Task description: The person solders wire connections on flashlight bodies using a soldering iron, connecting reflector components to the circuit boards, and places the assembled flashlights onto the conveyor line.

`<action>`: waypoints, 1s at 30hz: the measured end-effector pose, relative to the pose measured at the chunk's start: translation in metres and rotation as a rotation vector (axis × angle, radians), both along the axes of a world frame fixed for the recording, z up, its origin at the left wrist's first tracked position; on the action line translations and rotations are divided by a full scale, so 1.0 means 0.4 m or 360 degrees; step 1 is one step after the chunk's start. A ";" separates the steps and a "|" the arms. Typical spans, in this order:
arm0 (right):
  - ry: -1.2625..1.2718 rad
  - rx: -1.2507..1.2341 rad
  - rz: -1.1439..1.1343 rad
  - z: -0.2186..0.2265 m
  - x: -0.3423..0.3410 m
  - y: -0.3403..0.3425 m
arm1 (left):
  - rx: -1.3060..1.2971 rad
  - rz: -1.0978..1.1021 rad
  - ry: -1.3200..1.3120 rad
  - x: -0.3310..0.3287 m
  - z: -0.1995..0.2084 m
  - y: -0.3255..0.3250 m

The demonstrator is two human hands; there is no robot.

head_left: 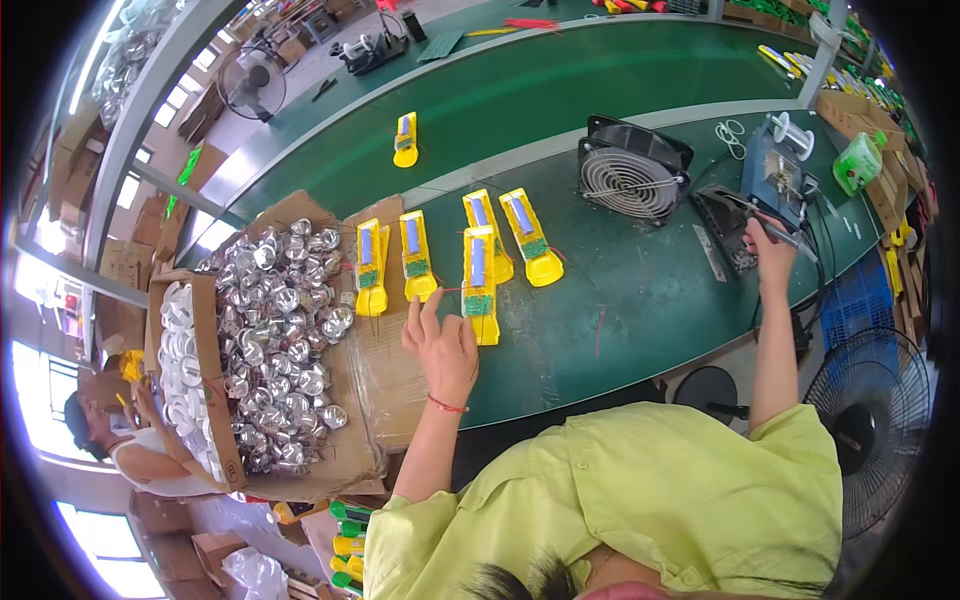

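Observation:
My right hand (770, 250) grips a soldering iron (785, 232), its tip pointing toward the blue soldering unit (775, 175) at the far right. With bent fingers, my left hand (442, 345) is at the left side of the nearest yellow flashlight housing (480, 328). A thin red wire (450, 290) runs from that housing to my left fingertips. Each open housing shows a blue battery cell and a green circuit board. Others beside it are a leftmost yellow housing (371, 270), another housing (416, 255) and a right-hand housing (533, 240); one more lies partly hidden behind the nearest.
A cardboard box (350, 480) full of shiny reflectors (285, 340) stands left, with white rings (182, 370) beside it. A black fan (630, 175) sits on the green table (620, 320). Further off lies a lone yellow housing (405, 140). A co-worker (150, 455) is at the left.

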State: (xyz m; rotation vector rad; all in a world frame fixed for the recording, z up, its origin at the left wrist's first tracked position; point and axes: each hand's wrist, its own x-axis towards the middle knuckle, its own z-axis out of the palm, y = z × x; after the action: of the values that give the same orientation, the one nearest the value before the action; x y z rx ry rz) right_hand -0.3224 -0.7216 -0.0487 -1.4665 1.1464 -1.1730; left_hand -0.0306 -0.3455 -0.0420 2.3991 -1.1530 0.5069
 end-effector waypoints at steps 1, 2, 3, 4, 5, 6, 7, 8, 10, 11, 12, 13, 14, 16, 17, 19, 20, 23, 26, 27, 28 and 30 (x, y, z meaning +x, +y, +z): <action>0.0047 0.0047 0.0056 0.018 -0.003 -0.002 | -0.0027 0.0051 -0.0019 0.017 -0.019 0.006; 0.0040 0.0070 0.0152 0.020 -0.007 -0.016 | 0.0025 0.0117 -0.0045 0.033 -0.026 0.016; 0.0045 0.0083 0.0178 0.024 -0.015 -0.026 | 0.0038 0.0143 -0.0040 0.040 -0.034 0.014; 0.0133 0.0070 0.0179 0.029 -0.024 -0.030 | 0.0072 0.0158 -0.0046 0.052 -0.044 0.012; 0.0219 0.0061 0.0184 0.035 -0.032 -0.027 | 0.0111 0.0177 -0.0054 0.060 -0.049 0.015; 0.0190 0.0015 0.0189 0.049 -0.039 -0.020 | 0.0171 0.0177 -0.0092 0.069 -0.051 0.010; 0.0197 -0.0028 0.0176 0.049 -0.057 -0.018 | 0.0182 0.0192 -0.0088 0.072 -0.053 0.005; 0.0199 -0.0024 0.0179 0.047 -0.070 -0.016 | 0.0171 0.0225 -0.0102 0.078 -0.054 -0.003; 0.0198 -0.0017 0.0200 0.046 -0.076 -0.001 | 0.0195 0.0298 -0.0171 0.095 -0.054 0.000; 0.0150 -0.0037 0.0166 0.046 -0.072 0.008 | 0.0202 0.0318 -0.0172 0.099 -0.049 0.003; 0.0101 -0.0056 0.0134 0.041 -0.068 0.018 | 0.0115 0.0341 -0.0081 0.100 -0.042 0.005; 0.0095 -0.0053 0.0155 0.031 -0.074 0.026 | 0.0025 0.0363 0.0007 0.106 -0.025 0.007; 0.0083 -0.0076 0.0048 0.003 -0.086 0.028 | -0.0083 0.0307 -0.0044 0.107 -0.005 -0.001; 0.0044 -0.0097 -0.0097 -0.044 -0.109 0.039 | -0.0140 0.0106 -0.0112 0.065 0.037 -0.053; 0.0013 -0.0102 -0.0127 -0.054 -0.112 0.043 | -0.0096 -0.0029 -0.0127 0.039 0.041 -0.087; 0.0027 -0.0154 -0.0112 -0.065 -0.115 0.043 | 0.0154 -0.0127 -0.0101 0.004 0.020 -0.151; -0.0005 -0.0181 -0.0110 -0.090 -0.131 0.030 | 0.0128 -0.0165 -0.0037 0.002 0.003 -0.182; 0.0044 -0.0164 -0.0149 -0.081 -0.119 0.055 | 0.0001 -0.0082 -0.0265 0.028 -0.079 -0.219; 0.0132 -0.0180 -0.0161 -0.089 -0.144 0.066 | -0.0051 -0.0137 -0.0286 0.028 -0.076 -0.203; 0.0129 -0.0178 -0.0145 -0.090 -0.139 0.072 | -0.0046 -0.0121 -0.0289 0.024 -0.066 -0.187; 0.0161 -0.0200 -0.0154 -0.082 -0.141 0.078 | -0.0025 -0.0179 -0.0290 0.008 -0.050 -0.166; 0.0229 -0.0232 -0.0113 -0.068 -0.134 0.082 | 0.0072 -0.0233 -0.0347 -0.027 -0.055 -0.111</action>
State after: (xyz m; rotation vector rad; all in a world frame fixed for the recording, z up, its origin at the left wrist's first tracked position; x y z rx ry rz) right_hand -0.3759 -0.6888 -0.0761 -1.6550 1.2411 -1.2376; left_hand -0.0416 -0.3899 -0.0638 2.3181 -1.4350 0.7136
